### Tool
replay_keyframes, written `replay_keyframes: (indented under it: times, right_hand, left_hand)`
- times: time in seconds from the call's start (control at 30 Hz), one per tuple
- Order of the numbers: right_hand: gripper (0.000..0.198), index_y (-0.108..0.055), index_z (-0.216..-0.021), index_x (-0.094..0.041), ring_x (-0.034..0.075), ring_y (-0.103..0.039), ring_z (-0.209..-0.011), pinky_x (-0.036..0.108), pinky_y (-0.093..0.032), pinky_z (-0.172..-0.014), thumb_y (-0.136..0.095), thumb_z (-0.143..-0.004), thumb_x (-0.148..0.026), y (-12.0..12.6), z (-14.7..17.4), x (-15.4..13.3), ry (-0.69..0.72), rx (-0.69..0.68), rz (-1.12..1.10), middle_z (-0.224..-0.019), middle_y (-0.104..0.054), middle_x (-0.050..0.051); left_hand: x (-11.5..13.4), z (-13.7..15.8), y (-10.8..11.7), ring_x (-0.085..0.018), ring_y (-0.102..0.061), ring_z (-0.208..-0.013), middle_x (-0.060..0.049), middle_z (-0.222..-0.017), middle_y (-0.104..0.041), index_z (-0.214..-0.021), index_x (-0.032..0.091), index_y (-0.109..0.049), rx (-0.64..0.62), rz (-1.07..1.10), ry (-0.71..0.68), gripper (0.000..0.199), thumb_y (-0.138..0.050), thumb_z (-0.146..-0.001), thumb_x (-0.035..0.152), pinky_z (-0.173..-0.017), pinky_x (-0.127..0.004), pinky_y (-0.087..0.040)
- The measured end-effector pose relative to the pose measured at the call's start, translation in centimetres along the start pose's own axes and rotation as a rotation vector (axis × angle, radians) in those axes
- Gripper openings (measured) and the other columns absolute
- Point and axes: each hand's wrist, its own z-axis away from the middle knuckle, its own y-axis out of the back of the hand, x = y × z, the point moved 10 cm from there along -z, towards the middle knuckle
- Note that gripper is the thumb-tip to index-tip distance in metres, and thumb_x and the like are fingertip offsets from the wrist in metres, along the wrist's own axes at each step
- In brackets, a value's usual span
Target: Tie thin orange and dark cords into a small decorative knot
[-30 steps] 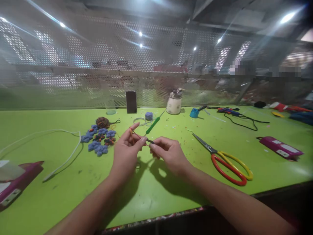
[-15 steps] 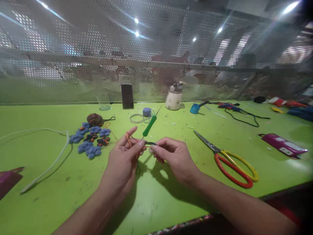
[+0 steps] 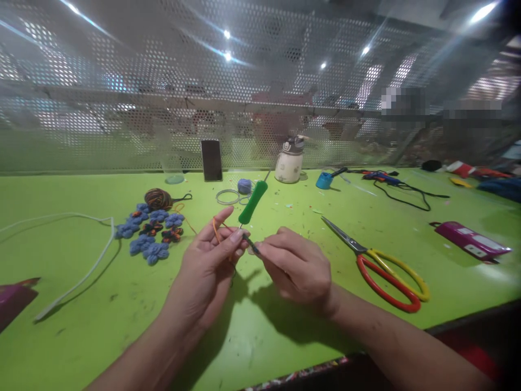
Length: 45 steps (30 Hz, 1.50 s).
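My left hand [image 3: 207,260] pinches with thumb and fingers near the middle of the view, its index finger raised with orange yarn [image 3: 217,231] looped around it. From its fingertips a crochet hook with a green handle [image 3: 252,203] sticks up, tilted to the right. A short dark crocheted strip [image 3: 251,244] runs from those fingertips to my right hand [image 3: 299,266], which is closed on its other end. The thumb and fingers hide where hook and strip meet. A dark yarn end [image 3: 233,274] hangs below my left hand.
To the left lie blue and dark crocheted flowers [image 3: 152,251], a multicoloured yarn ball [image 3: 158,199] and a white cord [image 3: 95,260]. Scissors [image 3: 391,277] lie to the right. A phone [image 3: 211,160], a blue yarn ball [image 3: 244,186] and a bottle [image 3: 290,163] stand farther back.
My right hand has turned and moved slightly right and down, drawing the strip into a downward slant. The green hook handle has tipped more upright and come nearer.
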Motion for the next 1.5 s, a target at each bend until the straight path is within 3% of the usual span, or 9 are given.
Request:
replay_keyframes:
  times: [0.3,0.6,0.77,0.9,1.1,1.5]
  right_hand:
    - [0.023,-0.063,-0.098,-0.01,0.016,-0.051,-0.063,0.03,-0.043,-0.053,-0.059,-0.079,0.001,-0.1,0.0,-1.3,0.114,-0.02,0.091,-0.073,-0.065,0.01]
    - [0.026,-0.06,-0.101,-0.009,0.018,-0.056,-0.074,0.032,-0.05,-0.061,-0.064,-0.075,-0.006,0.0,-0.1,0.1,-0.131,-0.04,-0.11,-0.084,-0.063,0.011]
    - [0.019,-0.062,-0.095,-0.011,0.015,-0.051,-0.066,0.031,-0.046,-0.057,-0.067,-0.077,-0.011,0.3,-0.2,1.1,-0.269,0.007,-0.161,-0.075,-0.06,0.006]
    - [0.011,-0.061,-0.087,-0.014,0.013,-0.052,-0.063,0.029,-0.045,-0.056,-0.062,-0.08,-0.005,0.2,0.0,1.7,-0.318,0.043,-0.193,-0.071,-0.058,0.003]
    - [0.015,-0.062,-0.086,-0.015,0.014,-0.056,-0.066,0.028,-0.048,-0.055,-0.058,-0.079,-0.002,0.3,-0.2,1.1,-0.249,0.032,-0.193,-0.074,-0.06,0.005]
    - [0.022,-0.062,-0.094,-0.014,0.016,-0.054,-0.068,0.03,-0.048,-0.057,-0.059,-0.078,-0.001,0.2,-0.2,-0.5,-0.047,-0.049,0.018,-0.078,-0.063,0.009]
  left_hand:
    - [-0.3,0.1,-0.3,-0.006,-0.059,-0.061,-0.001,-0.073,-0.065,-0.117,0.013,-0.062,-0.037,0.014,0.043,0.048,-0.073,-0.071,0.002,-0.056,-0.011,-0.047]
    - [0.2,0.0,-0.3,-0.006,-0.061,-0.06,0.004,-0.066,-0.063,-0.109,0.015,-0.067,-0.052,-0.033,-0.036,0.042,-0.076,-0.07,0.004,-0.062,-0.014,-0.05]
    - [0.3,0.1,-0.7,-0.005,-0.061,-0.062,0.004,-0.067,-0.064,-0.108,0.016,-0.068,-0.072,-0.058,-0.076,0.041,-0.076,-0.07,0.006,-0.064,-0.014,-0.05]
    - [0.5,0.1,-0.8,-0.006,-0.062,-0.064,0.004,-0.068,-0.065,-0.108,0.017,-0.068,-0.076,-0.09,-0.107,0.04,-0.077,-0.07,0.007,-0.067,-0.014,-0.05]
    - [0.7,0.2,-1.0,-0.006,-0.063,-0.064,0.004,-0.067,-0.065,-0.107,0.016,-0.068,-0.085,-0.062,-0.096,0.039,-0.076,-0.07,0.006,-0.067,-0.014,-0.051]
    - [-0.2,0.3,-0.8,-0.006,-0.063,-0.062,0.0,-0.072,-0.068,-0.102,0.014,-0.07,-0.082,0.005,0.034,0.035,-0.076,-0.069,0.004,-0.063,-0.013,-0.052]
